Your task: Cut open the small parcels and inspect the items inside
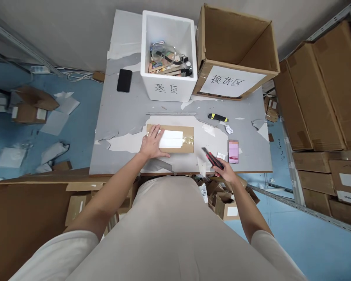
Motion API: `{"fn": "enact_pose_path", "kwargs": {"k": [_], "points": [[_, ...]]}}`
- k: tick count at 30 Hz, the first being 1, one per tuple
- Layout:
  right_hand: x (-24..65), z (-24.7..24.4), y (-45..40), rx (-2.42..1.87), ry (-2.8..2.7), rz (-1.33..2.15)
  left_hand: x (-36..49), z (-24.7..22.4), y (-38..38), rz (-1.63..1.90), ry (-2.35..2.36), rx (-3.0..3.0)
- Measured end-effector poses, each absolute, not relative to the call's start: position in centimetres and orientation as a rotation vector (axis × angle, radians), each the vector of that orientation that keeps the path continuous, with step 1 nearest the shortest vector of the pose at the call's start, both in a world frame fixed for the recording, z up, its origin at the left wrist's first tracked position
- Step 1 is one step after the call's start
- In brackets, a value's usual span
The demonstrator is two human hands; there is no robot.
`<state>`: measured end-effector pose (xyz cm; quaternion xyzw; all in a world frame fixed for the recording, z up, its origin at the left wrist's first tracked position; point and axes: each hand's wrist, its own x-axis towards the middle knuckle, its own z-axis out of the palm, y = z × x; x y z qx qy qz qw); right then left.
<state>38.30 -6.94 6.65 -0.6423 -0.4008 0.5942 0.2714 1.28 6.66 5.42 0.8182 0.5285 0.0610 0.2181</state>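
Observation:
A small cardboard box lies flat on the table, with a white label on top and clear tape over its right end. My left hand rests on the box's left end, fingers spread across the top. To the right of the box, my right hand is closed around a red and black utility knife. Its blade is out and points up and left, apart from the box. Just right of that hand lies a phone with a lit pink screen.
Behind the box stand a white foam bin holding goggles and other items, and a large open carton. A yellow and black cutter, crumpled paper and a black phone lie on the torn grey tabletop. Stacked cartons stand right.

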Motion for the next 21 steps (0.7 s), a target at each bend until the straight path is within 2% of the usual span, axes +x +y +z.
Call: {"fn": "enact_pose_path", "kwargs": {"k": [4,8,10,14,21], "points": [[35.8,5.0,-5.9,-1.687,-0.875,1.283,-1.0,4.1,7.5,0.588,1.349,2.085],[30.7,2.7,-3.1,-1.633,-0.809,1.312,-4.8,1.1,6.3,0.940,1.473,1.544],[28.5,1.8,-2.0,-1.620,-0.794,1.351,-5.9,-0.5,4.7,0.870,1.507,1.318],[26.7,1.1,-0.9,-1.616,-0.739,1.342,-5.1,-1.9,1.8,0.726,1.419,1.233],[27.9,3.0,2.2,-1.732,-0.828,1.131,-3.3,0.9,3.7,0.761,1.625,1.398]]}}
